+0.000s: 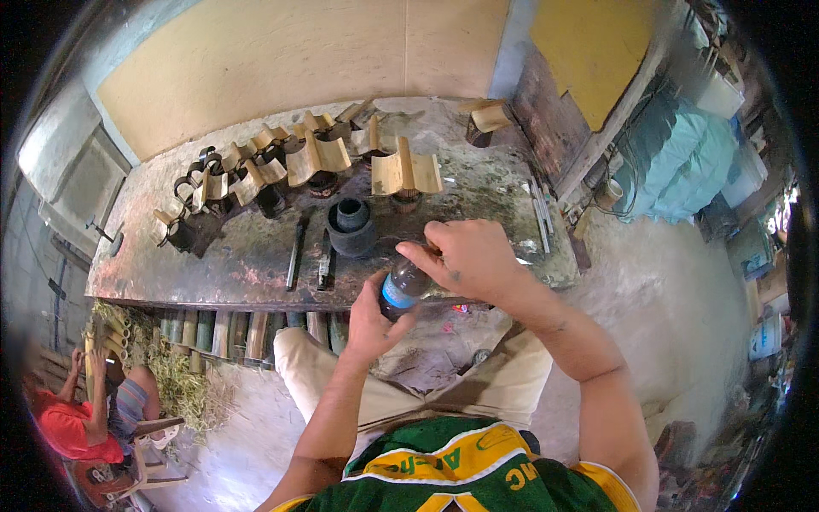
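In the head view, your left hand is wrapped round the lower side of a see-through brownish plastic bottle with a blue label, its fingers curled and its thumb lying along the side. Your right hand closes over the bottle's top, thumb and bent fingers pinching there; the cap, if there is one, is hidden under it. The bottle sits between your hands at the near edge of the stained, grey-brown bench, tilted, its top leaning away to your right. The left grip seems meant to steady the body while the right controls the top.

Your right forearm comes in from the right with the elbow out wide and the wrist high; your left forearm rises more steeply from below, over your beige trousers.

Just beyond your hands stands a round, dark grey pot with a smaller dark cup in its mouth, probably kept there for easy reach. A slim, dark, long-handled brush lies to its left. Farther back, curved tan bamboo pieces perch on short dark cylinders, presumably to hold them clear of the bench.
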### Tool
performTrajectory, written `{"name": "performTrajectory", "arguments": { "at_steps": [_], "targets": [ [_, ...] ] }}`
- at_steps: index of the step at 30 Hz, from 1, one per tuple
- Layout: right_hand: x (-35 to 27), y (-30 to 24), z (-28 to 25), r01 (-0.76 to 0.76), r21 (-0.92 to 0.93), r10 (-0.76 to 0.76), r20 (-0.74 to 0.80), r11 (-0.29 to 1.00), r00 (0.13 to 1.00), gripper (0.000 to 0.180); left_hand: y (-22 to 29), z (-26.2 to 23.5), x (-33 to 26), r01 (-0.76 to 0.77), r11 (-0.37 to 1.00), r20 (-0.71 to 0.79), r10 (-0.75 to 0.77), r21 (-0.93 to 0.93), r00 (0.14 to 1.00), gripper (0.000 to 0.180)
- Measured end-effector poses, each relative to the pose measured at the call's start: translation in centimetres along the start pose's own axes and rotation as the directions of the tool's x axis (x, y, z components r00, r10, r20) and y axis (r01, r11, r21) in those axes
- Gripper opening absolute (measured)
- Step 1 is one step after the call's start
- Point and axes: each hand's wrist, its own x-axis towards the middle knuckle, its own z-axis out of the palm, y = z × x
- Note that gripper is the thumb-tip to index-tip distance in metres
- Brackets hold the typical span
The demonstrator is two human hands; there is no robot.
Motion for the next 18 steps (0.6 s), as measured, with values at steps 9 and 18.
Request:
{"name": "performTrajectory", "arguments": {
  "at_steps": [9, 18],
  "targets": [
    [2.6, -0.9, -1.3, 0.099, -0.034, -0.096, 0.068, 0.995, 0.993, 0.056, 0.8, -1.2, 1.5, 0.097, 0.966, 0.066, -0.083, -0.238, 0.994, 0.076],
    [4.3, -0.6, -0.7, 0.054, 0.083, -0.062, 0.096, 0.995, 0.993, 0.059, -0.5, -3.1, 3.4, 0.169, 0.874, 0.290, -0.034, -0.455, 0.956, 0.068]
  ]
}}
